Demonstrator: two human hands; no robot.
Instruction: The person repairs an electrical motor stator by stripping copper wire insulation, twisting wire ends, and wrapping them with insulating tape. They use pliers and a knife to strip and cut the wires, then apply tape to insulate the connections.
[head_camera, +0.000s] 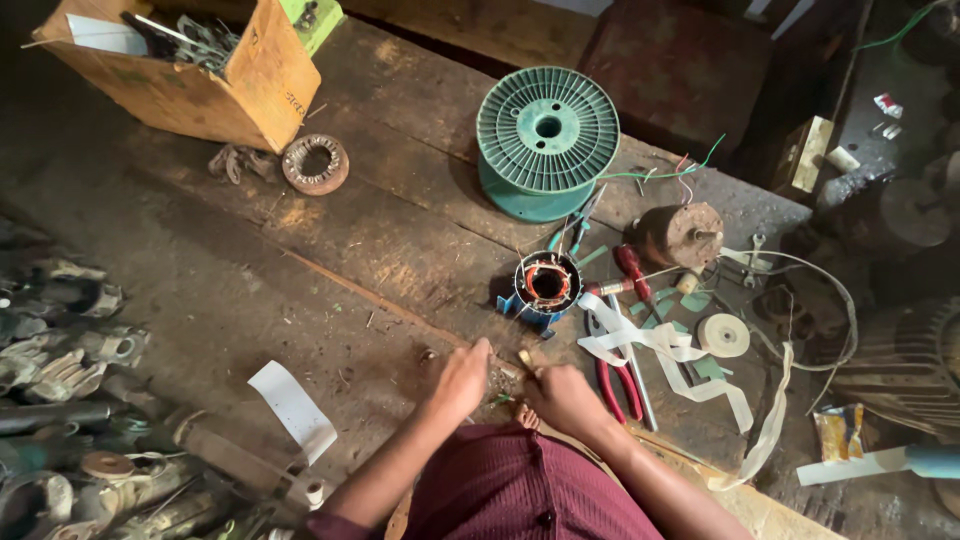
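The head view is looking down on a worn wooden workbench (330, 230), where a person in a maroon shirt is bringing both hands together near its front edge. The left hand (460, 380) and the right hand (565, 395) are closing on a small brass-coloured piece (524, 358); the right fingers are pinching it, while the left fingers are curling in just beside it, though what they are gripping cannot be told. Judging by this, a fine fitting or twisting step is under way, and the next move is likely calling for a steady pinch and small finger motions. Just beyond the hands, a motor stator (546, 283) with copper windings is sitting on a blue base, with red-handled pliers (618, 380) and loose white tape (660, 350) lying to the right. A brown cardboard box (255, 85) is standing at the far left corner, and a small yellow packet (838, 432) is lying at the right edge.
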